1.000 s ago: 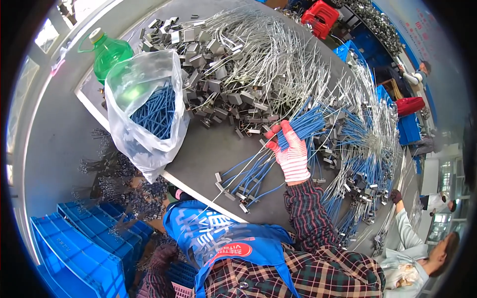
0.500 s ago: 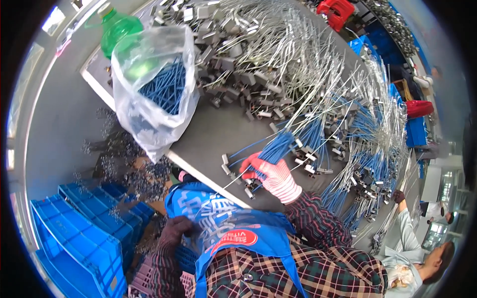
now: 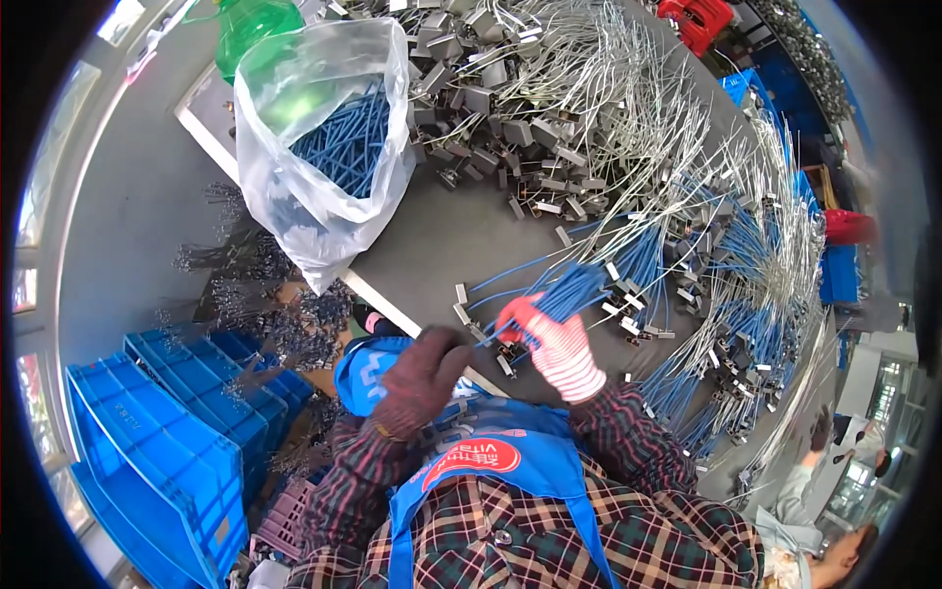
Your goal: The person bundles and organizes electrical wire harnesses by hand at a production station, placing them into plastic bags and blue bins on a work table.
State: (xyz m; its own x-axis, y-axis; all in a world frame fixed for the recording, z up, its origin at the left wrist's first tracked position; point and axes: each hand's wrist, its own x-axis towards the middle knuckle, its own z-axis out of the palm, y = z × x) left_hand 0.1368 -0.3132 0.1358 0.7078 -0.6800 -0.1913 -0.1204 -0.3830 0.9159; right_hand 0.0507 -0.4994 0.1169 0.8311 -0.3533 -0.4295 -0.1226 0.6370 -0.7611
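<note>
A bundle of thin blue tubes [image 3: 571, 291] is gripped in my right hand [image 3: 554, 351], which wears a red-and-white striped glove. Its fingers wrap round the lower end of the bundle, over the table's near edge. My left hand [image 3: 429, 375], in a dark maroon glove, is just left of it with fingers curled; their tips come close to a blue tube end. Whether anything is pinched there is hidden. Small metal-cased parts [image 3: 463, 294] on blue leads lie beside my right hand.
A clear plastic bag [image 3: 329, 226] of cut blue tubes stands at the table's left edge, before a green bottle [image 3: 250, 34]. Wired grey metal parts [image 3: 535, 137] are heaped behind. Blue crates [image 3: 157, 461] stand lower left. Another person [image 3: 795, 530] is at far right.
My left hand has risen from low at the left to beside my right hand. The right hand keeps hold of the tubes. The whole view has shifted slightly.
</note>
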